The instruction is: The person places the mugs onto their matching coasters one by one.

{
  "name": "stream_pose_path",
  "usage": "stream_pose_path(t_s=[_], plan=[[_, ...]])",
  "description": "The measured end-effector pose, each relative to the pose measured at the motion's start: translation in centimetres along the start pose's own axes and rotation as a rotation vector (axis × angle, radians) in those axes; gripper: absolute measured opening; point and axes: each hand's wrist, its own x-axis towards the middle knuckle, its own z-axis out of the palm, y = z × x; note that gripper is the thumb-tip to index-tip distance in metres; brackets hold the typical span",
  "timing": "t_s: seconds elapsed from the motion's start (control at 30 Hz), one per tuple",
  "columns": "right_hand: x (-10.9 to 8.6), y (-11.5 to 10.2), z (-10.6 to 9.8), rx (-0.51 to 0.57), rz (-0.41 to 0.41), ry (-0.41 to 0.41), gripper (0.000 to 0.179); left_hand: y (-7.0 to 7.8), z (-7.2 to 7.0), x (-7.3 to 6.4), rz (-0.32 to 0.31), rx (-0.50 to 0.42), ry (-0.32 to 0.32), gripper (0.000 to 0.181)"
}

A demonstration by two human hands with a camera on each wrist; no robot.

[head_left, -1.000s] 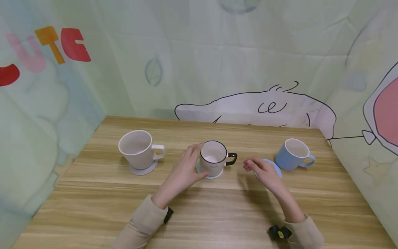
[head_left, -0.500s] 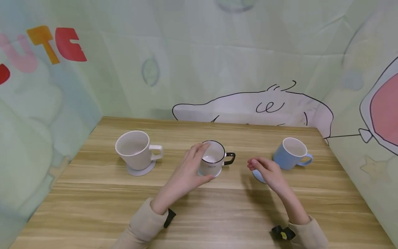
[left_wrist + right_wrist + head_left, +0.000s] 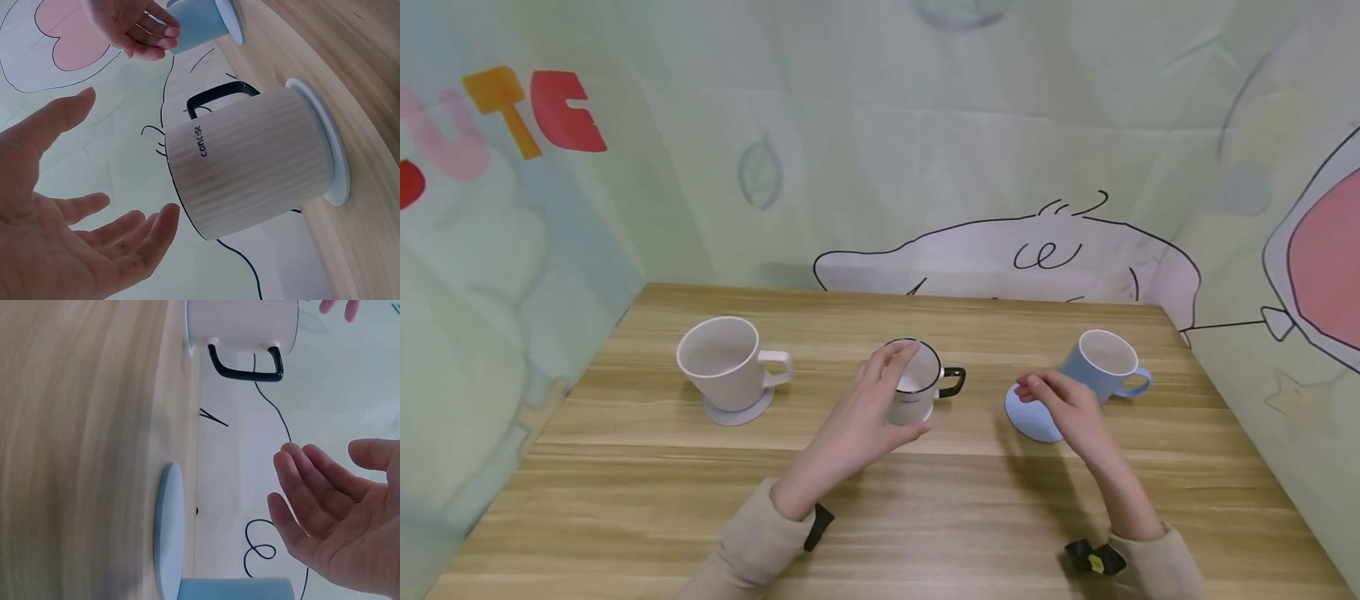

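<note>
A white mug with a black rim and black handle [image 3: 952, 382] stands on a pale coaster [image 3: 334, 156]. My left hand [image 3: 867, 412] hovers by its left side, thumb and fingers spread; the left wrist view shows a gap between hand and mug [image 3: 250, 165]. My right hand [image 3: 1071, 417] hangs over the right edge of a light blue coaster [image 3: 1032, 417], holding nothing, its fingers loosely bent in the right wrist view. Behind that hand, a blue mug [image 3: 1103, 367] stands on the table beside the blue coaster, partly hidden by the hand.
A larger white mug [image 3: 721, 367] sits on a pale lilac coaster [image 3: 737, 410] at the left, handle toward the right. The wooden table [image 3: 925, 517] meets a printed cloth backdrop [image 3: 865, 167] at the back and both sides.
My left hand has drawn away from the black-rimmed mug, rising and shifting right across its front. The right hand has moved right, uncovering more of the blue coaster. The mugs stay put.
</note>
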Motion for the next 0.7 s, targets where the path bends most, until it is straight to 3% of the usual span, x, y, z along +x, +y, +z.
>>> stream_pose_path(t_s=[0.33, 0.7], plan=[[-0.1, 0.6, -1.1, -0.024, 0.018, 0.021, 0.037, 0.8, 0.6, 0.1, 0.05, -0.036, -0.014, 0.088], [0.1, 1.3, -1.7, 0.056, 0.0, 0.048, 0.037, 1.6, 1.7, 0.2, 0.132, -0.03, -0.023, 0.087]])
